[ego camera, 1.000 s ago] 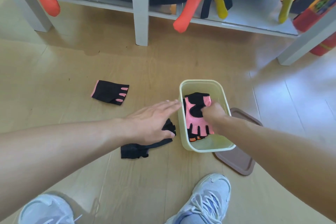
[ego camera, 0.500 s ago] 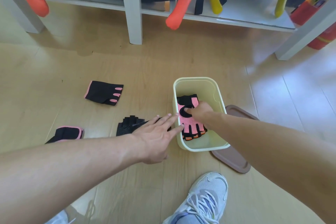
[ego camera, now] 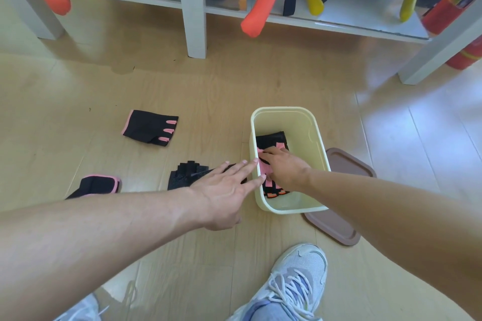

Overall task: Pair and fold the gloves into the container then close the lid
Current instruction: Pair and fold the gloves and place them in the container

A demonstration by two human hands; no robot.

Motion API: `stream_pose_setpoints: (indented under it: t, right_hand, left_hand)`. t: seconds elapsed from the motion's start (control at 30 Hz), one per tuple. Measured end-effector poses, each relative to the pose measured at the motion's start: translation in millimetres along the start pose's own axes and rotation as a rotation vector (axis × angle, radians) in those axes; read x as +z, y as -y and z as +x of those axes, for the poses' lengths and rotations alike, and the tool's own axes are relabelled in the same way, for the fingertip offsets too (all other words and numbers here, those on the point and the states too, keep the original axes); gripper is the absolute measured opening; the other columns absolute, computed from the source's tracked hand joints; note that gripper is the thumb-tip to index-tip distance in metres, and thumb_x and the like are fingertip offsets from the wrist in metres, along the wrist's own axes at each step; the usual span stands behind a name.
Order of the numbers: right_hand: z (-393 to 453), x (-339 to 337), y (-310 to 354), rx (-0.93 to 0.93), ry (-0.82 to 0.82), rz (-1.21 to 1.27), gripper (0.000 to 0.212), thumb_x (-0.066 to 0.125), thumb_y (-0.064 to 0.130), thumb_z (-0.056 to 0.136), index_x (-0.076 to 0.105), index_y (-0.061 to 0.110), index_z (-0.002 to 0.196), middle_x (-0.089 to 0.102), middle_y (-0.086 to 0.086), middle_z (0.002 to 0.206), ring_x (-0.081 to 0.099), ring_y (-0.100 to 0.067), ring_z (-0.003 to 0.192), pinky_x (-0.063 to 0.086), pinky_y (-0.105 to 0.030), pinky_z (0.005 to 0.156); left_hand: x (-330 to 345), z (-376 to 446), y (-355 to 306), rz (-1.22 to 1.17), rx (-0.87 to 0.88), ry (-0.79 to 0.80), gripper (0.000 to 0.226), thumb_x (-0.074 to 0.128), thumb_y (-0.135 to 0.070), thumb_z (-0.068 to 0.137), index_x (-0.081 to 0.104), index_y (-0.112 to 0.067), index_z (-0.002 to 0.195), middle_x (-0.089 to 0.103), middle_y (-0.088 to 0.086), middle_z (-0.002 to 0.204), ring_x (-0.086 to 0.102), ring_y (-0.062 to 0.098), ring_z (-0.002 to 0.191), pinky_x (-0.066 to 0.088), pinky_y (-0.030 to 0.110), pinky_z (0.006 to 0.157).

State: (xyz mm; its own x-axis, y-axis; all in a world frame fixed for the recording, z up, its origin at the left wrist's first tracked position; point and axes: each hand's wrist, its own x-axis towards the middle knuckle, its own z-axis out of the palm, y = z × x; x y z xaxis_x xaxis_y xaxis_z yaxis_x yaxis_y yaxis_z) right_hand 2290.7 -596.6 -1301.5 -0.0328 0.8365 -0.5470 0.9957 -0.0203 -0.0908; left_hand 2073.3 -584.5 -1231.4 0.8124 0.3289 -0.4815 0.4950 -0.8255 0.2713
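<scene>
left hand [ego camera: 224,187] outstretched, right hand [ego camera: 284,169] in container [ego camera: 313,122]

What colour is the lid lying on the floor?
Brown; the lid lies beside the pale yellow container, seen in the head view.

Pale wood floor [ego camera: 234,91] under a white shelf unit [ego camera: 193,8], sunlit.

Pale yellow container [ego camera: 310,138] upright on floor, open. Pink-and-black glove pair [ego camera: 272,148] laid inside, near left wall. Brown lid [ego camera: 339,227] flat on floor, partly tucked under container's right side. Black glove [ego camera: 182,176] flat just left of container. Two pink-trimmed black gloves [ego camera: 150,126] [ego camera: 97,185] lying further left, well apart.
</scene>
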Motion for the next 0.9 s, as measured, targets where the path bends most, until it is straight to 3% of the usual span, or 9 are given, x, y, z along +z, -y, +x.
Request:
stream_pose_setpoints:
  t: [0.13,0.23,0.33,0.43,0.57,0.63,0.7,0.8,0.9]
  right_hand:
    - [4,-7,-3,-0.003,0.004,0.046,0.065,0.062,0.017,0.096,0.037,0.02,0.156,0.04,-0.004,0.157,0.04,-0.03,0.139,0.047,-0.047,0.105]
    - [-2,-10,-6,0.061,-0.138,0.139,0.056,0.058,0.017,0.098,0.045,0.029,0.151,0.046,0.002,0.153,0.048,-0.024,0.133,0.055,-0.04,0.091]
    - [-13,-30,-6,0.167,-0.261,0.284,0.043,0.05,0.013,0.101,0.057,0.028,0.141,0.06,0.002,0.138,0.063,-0.017,0.084,0.049,-0.026,0.057]
    - [-14,-76,-2,0.154,-0.49,0.421,0.038,0.048,0.007,0.1,0.066,0.022,0.13,0.067,0.005,0.126,0.066,-0.015,0.083,0.058,-0.032,0.072]
    - [-9,-123,31,-0.037,-0.787,0.386,0.03,0.052,0.009,0.097,0.07,0.022,0.117,0.066,0.005,0.116,0.062,-0.011,0.091,0.055,-0.034,0.086]
    - [-6,-124,63,-0.161,-0.684,0.312,0.029,0.053,0.011,0.099,0.068,0.022,0.121,0.065,0.005,0.117,0.062,-0.011,0.094,0.055,-0.032,0.087]
    - [-2,-110,97,-0.253,-0.334,0.236,0.034,0.052,0.015,0.1,0.063,0.027,0.131,0.065,0.005,0.129,0.063,-0.013,0.104,0.053,-0.032,0.092]
    - [9,-71,139,-0.327,0.195,-0.01,0.055,0.061,0.021,0.099,0.044,0.025,0.151,0.054,-0.001,0.146,0.058,-0.021,0.121,0.049,-0.033,0.096]
    - [18,-27,158,-0.209,0.261,-0.064,0.087,0.068,0.023,0.095,0.015,0.012,0.162,0.042,-0.014,0.153,0.05,-0.033,0.134,0.046,-0.038,0.104]
  left_hand:
    - [5,-8,0,-0.163,-0.025,-0.071,0.09,0.058,-0.032,0.098,-0.005,-0.03,0.162,-0.022,-0.006,0.168,-0.012,0.012,0.156,-0.001,0.034,0.127]
    - [21,-24,12,-0.199,-0.083,-0.087,0.088,0.057,-0.03,0.097,-0.003,-0.03,0.162,-0.017,-0.007,0.169,-0.007,0.011,0.156,0.004,0.032,0.127]
    - [41,-41,34,-0.193,-0.186,0.045,0.081,0.053,-0.03,0.098,0.004,-0.024,0.163,-0.012,-0.001,0.17,-0.003,0.016,0.157,0.007,0.031,0.127]
    - [60,-61,53,-0.141,-0.288,0.232,0.074,0.05,-0.03,0.098,0.013,-0.018,0.162,-0.008,0.008,0.17,0.004,0.024,0.157,0.015,0.035,0.126]
    - [80,-82,68,-0.002,-0.297,0.358,0.072,0.05,-0.027,0.096,0.02,-0.018,0.161,-0.005,0.013,0.17,0.009,0.028,0.155,0.02,0.042,0.124]
    - [84,-87,72,-0.004,-0.296,0.355,0.069,0.049,-0.025,0.094,0.027,-0.016,0.159,-0.004,0.014,0.17,0.012,0.028,0.155,0.023,0.042,0.123]
    - [86,-89,73,-0.085,-0.321,0.327,0.067,0.05,-0.023,0.093,0.031,-0.015,0.157,-0.002,0.012,0.17,0.018,0.027,0.153,0.028,0.041,0.121]
    - [92,-85,73,-0.426,-0.469,0.236,0.072,0.059,-0.026,0.092,0.03,-0.016,0.157,0.012,0.007,0.167,0.035,0.026,0.145,0.037,0.036,0.115]
    - [96,-78,74,-0.898,-0.669,0.139,0.078,0.073,-0.025,0.086,0.035,-0.015,0.154,0.037,0.005,0.154,0.047,0.025,0.134,0.043,0.032,0.107]
